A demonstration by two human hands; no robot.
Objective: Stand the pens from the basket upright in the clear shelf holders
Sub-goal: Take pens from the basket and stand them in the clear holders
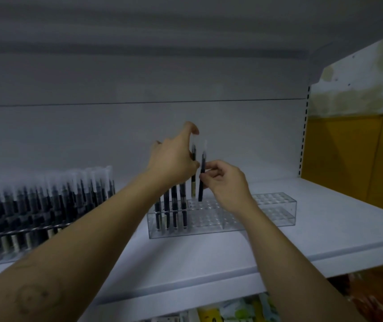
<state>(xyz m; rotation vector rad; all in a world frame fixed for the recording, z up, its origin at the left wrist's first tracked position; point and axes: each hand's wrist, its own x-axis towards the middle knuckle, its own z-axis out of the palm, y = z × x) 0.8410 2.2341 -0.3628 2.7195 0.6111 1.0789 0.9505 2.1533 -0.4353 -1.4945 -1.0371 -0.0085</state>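
Both hands are busy in the middle of the frame, each with one pen. The left hand [174, 159] has its fingers closed on the left pen [193, 156] partway up the barrel, with the index finger hooked over the clear cap. My guess is that's to push it straight down. The right hand [226, 182] pinches the right pen [202, 184] at mid-barrel between thumb and fingertips, probably so the lower end stays free to find a hole.

Both pens stand close to vertical, long axis up-down, clear caps up, lower tips right at the top grid of the holder [271, 212]. I can't tell if either tip is in a hole yet.

Four standing pens [174, 205] already fill the holder's left end, so these two look like the next slots along. The rest of the grid to the right is unfilled. A full holder [46, 201] sits at the left of the frame on the same shelf [325, 228]. The basket isn't in view.
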